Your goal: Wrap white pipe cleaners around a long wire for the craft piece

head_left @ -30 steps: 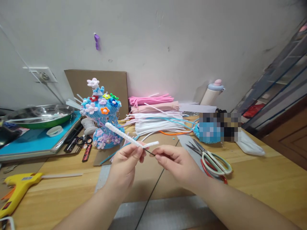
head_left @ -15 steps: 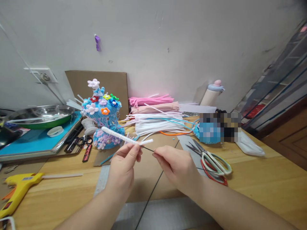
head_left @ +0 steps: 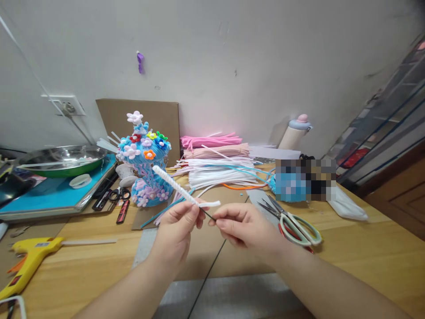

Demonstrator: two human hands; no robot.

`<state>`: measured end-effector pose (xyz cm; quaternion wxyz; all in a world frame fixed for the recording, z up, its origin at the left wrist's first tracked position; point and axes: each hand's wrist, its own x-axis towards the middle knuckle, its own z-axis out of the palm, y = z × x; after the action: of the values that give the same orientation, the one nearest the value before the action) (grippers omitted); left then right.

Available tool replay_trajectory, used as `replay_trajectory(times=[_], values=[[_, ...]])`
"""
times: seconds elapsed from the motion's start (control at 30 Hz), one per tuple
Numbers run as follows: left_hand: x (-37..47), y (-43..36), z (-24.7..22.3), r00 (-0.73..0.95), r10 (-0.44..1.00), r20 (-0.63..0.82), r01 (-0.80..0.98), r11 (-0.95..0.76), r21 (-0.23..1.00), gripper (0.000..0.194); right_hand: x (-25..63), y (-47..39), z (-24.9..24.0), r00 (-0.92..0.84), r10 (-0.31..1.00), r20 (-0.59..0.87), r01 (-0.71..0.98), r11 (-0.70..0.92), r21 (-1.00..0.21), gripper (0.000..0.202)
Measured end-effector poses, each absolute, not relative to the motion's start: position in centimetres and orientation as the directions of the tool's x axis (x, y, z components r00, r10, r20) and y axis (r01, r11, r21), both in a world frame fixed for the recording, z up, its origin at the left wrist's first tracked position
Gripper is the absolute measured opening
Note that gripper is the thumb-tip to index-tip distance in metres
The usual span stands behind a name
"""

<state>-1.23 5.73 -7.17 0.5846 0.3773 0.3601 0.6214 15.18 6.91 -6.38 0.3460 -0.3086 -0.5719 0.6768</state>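
Pinched in left hand [head_left: 181,223]: white fuzzy stem [head_left: 172,184], slanting up-left from the grip. Right hand [head_left: 244,226] pinches thin dark stick [head_left: 207,213], its right end hidden there. Beyond right hand, blue bundle [head_left: 289,184] mostly pixelated.

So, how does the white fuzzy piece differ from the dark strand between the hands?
The white fuzzy piece is pale and thicker; the dark strand is much thinner. The white fuzzy piece's long part slants up beyond the left hand, while the dark strand runs downward from there to the right hand. Both are long, narrow things meeting at the left hand.
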Motion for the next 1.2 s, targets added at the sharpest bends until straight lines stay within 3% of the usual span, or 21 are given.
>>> replay_trajectory(times=[0.1, 0.17, 0.2, 0.27, 0.33, 0.4, 0.47, 0.57, 0.73, 1.0, 1.2], values=[[-1.2, 5.6, -7.1, -0.005, 0.999, 0.034, -0.455, -0.033, 0.89, 0.026, 15.5, 7.6, -6.5, -0.788, 0.577, -0.215, -0.177, -0.547, -0.818, 0.022], [-1.2, 5.5, -7.1, -0.044, 0.999, 0.022, -0.457, -0.04, 0.889, 0.025, 15.4, 7.8, -6.7, -0.845, 0.478, -0.24, -0.149, -0.641, -0.753, 0.022], [-1.2, 5.5, -7.1, -0.078, 0.997, 0.014, -0.452, -0.047, 0.891, 0.025, 15.2, 7.8, -6.8, -0.829, 0.507, -0.235, -0.156, -0.614, -0.774, 0.022], [-1.2, 5.6, -7.1, -0.159, 0.987, -0.007, -0.439, -0.064, 0.896, 0.025, 14.9, 7.5, -7.1, -0.69, 0.703, -0.173, -0.165, -0.386, -0.908, 0.022], [-1.1, 5.8, -7.1, -0.23, 0.973, -0.026, -0.428, -0.077, 0.9, 0.026, 14.7, 7.1, -7.4, -0.467, 0.882, 0.055, -0.022, 0.051, -0.998, 0.018], [-1.1, 5.9, -7.2, -0.264, 0.964, -0.035, -0.424, -0.083, 0.902, 0.027, 14.7, 6.7, -7.9, -0.358, 0.854, 0.378, 0.252, 0.478, -0.841, 0.012], [-1.0, 5.9, -7.2, -0.261, 0.964, -0.044, -0.423, -0.073, 0.903, 0.028, 14.9, 6.5, -8.4, -0.389, 0.702, 0.597, 0.447, 0.71, -0.544, 0.013], [-0.9, 5.6, -7.1, -0.235, 0.97, -0.055, -0.428, -0.053, 0.902, 0.027, 15.2, 6.5, -8.8, -0.426, 0.557, 0.713, 0.578, 0.774, -0.26, 0.019], [-0.8, 4.7, -6.8, -0.194, 0.978, -0.08, -0.45, -0.016, 0.893, 0.024, 15.4, 6.4, -8.6, -0.412, 0.484, 0.772, 0.684, 0.724, -0.09, 0.026], [-0.6, 4.3, -6.6, -0.142, 0.989, -0.039, -0.404, -0.022, 0.915, 0.026, 15.6, 6.2, -8.2, -0.407, 0.507, 0.76, 0.613, 0.768, -0.184, 0.02], [-0.6, 4.4, -6.6, -0.151, 0.988, -0.039, -0.398, -0.024, 0.917, 0.026, 15.3, 6.2, -7.9, -0.373, 0.694, 0.616, 0.396, 0.72, -0.571, 0.015]])
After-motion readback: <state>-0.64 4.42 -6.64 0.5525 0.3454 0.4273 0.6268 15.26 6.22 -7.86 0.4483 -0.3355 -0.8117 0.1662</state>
